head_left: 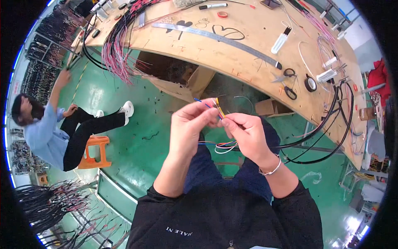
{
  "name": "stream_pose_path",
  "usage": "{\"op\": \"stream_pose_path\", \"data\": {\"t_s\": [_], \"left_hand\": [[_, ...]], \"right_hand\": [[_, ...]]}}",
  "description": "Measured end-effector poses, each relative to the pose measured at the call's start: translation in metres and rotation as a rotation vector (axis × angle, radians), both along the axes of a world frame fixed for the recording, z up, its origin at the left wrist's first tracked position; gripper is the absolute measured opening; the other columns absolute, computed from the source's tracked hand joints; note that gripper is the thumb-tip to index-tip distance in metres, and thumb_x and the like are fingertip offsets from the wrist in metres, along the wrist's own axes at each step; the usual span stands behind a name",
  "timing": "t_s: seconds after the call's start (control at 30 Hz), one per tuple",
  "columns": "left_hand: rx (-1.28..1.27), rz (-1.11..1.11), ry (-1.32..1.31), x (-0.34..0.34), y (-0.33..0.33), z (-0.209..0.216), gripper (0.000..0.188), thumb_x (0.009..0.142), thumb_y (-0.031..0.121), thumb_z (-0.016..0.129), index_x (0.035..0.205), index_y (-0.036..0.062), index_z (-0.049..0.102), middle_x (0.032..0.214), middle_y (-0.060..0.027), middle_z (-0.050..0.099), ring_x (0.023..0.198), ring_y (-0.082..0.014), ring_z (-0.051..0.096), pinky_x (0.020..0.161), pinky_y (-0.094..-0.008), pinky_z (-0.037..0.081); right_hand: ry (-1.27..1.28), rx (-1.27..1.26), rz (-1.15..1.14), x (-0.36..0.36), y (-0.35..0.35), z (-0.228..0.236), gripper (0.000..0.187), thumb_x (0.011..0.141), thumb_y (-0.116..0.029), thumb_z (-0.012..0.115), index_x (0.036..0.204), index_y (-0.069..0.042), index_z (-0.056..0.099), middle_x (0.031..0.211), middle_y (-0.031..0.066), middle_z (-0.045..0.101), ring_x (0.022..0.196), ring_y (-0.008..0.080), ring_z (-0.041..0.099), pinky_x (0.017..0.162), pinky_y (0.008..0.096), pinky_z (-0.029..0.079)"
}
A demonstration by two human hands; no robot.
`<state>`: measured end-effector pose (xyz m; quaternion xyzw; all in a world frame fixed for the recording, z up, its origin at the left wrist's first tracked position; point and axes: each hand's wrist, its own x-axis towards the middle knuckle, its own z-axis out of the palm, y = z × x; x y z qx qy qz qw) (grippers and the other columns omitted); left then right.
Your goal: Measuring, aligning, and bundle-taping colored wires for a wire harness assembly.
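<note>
Above my lap, my left hand (186,124) pinches a few thin coloured wires (219,107) between thumb and forefinger. A blue wire (197,100) sticks out past those fingers, and a yellow one shows in the gap between the hands. My right hand (248,135), with a bracelet on its wrist, is closed on the same wires close to the left fingertips. Red, white and blue wires (224,146) hang loose under the hands. A black cable (296,141) runs from near my right wrist to the table. Fingers hide where the wires are gripped.
The wooden table (257,35) curves ahead, holding a steel ruler (219,38), scissors (289,85), black tape (310,83) and a wire bundle (116,50). Cardboard boxes (178,87) stand beneath. At left, another person (49,128) sits on an orange stool (96,151). Cable racks (45,45) stand behind.
</note>
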<state>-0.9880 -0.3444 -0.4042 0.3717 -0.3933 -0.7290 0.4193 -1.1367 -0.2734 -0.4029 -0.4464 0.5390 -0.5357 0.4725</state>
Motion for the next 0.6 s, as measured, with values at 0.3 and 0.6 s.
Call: {"op": "stream_pose_path", "data": {"t_s": [0.3,0.6], "left_hand": [[0.058,-0.051,0.056,0.020,-0.073,-0.005,0.014,0.092,0.009,0.062,0.096,-0.0035,0.067,0.082,-0.0108,0.069,0.065,-0.0143,0.064,0.061,-0.0250,0.053],[-0.564,0.283,-0.520,0.023,-0.191,-0.034,0.021,0.092,0.012,0.063,0.104,-0.0036,0.069,0.084,-0.0051,0.069,0.073,-0.0097,0.063,0.067,-0.0230,0.052]], "right_hand": [[-0.069,0.151,0.214,-0.021,-0.061,0.005,0.022,0.095,-0.016,0.060,0.090,0.003,0.069,0.063,-0.0014,0.056,0.057,0.0036,0.046,0.052,0.0203,0.035],[-0.386,0.224,0.189,-0.025,-0.078,-0.016,0.023,0.098,-0.019,0.057,0.092,0.001,0.067,0.063,-0.0027,0.051,0.052,0.0031,0.039,0.046,0.0191,0.027]]}}
